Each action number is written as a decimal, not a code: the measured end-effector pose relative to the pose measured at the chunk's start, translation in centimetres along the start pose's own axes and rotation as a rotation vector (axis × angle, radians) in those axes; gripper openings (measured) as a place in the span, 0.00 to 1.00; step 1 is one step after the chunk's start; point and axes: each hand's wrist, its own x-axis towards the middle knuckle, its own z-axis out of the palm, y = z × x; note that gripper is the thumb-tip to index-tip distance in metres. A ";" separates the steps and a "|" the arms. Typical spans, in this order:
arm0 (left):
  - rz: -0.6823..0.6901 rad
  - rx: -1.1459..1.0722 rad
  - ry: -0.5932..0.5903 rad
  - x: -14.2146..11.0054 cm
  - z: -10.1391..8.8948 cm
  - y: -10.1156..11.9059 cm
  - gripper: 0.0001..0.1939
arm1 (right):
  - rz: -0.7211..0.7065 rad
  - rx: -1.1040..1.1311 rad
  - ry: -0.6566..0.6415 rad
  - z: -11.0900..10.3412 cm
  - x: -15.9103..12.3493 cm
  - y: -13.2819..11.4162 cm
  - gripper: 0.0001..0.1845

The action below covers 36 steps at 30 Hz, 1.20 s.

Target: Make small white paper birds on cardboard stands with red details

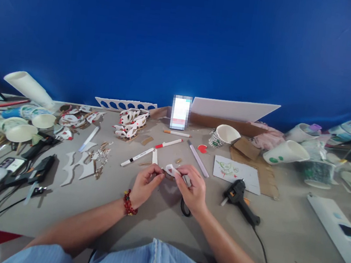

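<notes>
White piece [169, 168]: above the bench [95, 200], between front and back edges; likely light, stiffish, best pinched by its rim.
Right hand [193, 188]: I pinch it, fingers closed.
Left hand [143, 184]: my fingertips nearly meet beside it; holding anything, can't tell.

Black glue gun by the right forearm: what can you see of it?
The glue gun lies untouched on its side on the grey table, right of the right hand. Its black body looks plastic, with orange markings; a pale stub sticks out. The handle points toward the near right, trailing a black cord. Its upper end overlaps the drawing's lower edge.
</notes>
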 end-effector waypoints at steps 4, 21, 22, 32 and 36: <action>-0.009 0.009 0.009 0.0 0.0 0.2 0.09 | 0.011 -0.002 -0.007 0.0 0.0 -0.1 0.04; 0.034 0.042 -0.078 -0.1 0.5 0.4 0.09 | 0.232 0.183 0.091 1.0 -0.6 0.1 0.06; 0.030 0.043 -0.073 -0.1 0.5 0.4 0.09 | 0.232 0.195 0.093 1.1 -0.6 0.1 0.06; -0.034 -0.017 -0.054 -0.3 0.8 0.4 0.11 | 0.220 0.171 0.092 1.4 -1.1 0.1 0.06; -0.044 -0.036 -0.040 -0.3 0.9 0.3 0.11 | 0.229 0.166 0.085 1.4 -1.1 0.0 0.06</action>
